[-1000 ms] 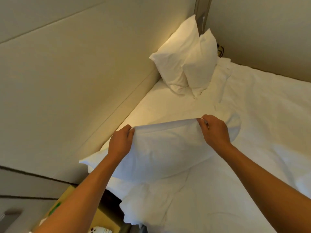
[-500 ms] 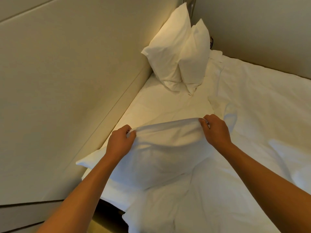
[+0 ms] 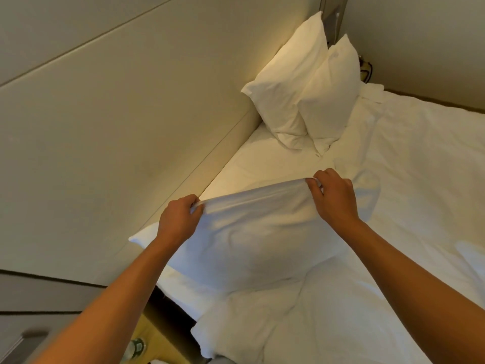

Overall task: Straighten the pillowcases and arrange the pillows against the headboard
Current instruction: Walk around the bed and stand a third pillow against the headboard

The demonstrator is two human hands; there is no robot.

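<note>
A white pillow (image 3: 252,243) lies on the bed in front of me, near the padded beige headboard (image 3: 126,132). My left hand (image 3: 178,219) pinches the far edge of its pillowcase at the left. My right hand (image 3: 333,198) pinches the same edge at the right, and the fabric is stretched taut between them. Two more white pillows stand upright at the far corner: one (image 3: 286,82) leans on the headboard, the other (image 3: 330,93) leans against it.
The white sheet and rumpled duvet (image 3: 409,195) cover the bed to the right. A folded duvet corner (image 3: 236,334) hangs at the near edge. A wooden bedside surface with a small bottle (image 3: 136,348) sits below left. A beige wall (image 3: 420,40) borders the far side.
Both hands have kept their grip on the pillowcase edge and pulled it tighter and straighter. My view has shifted slightly; the far pillows have not moved.
</note>
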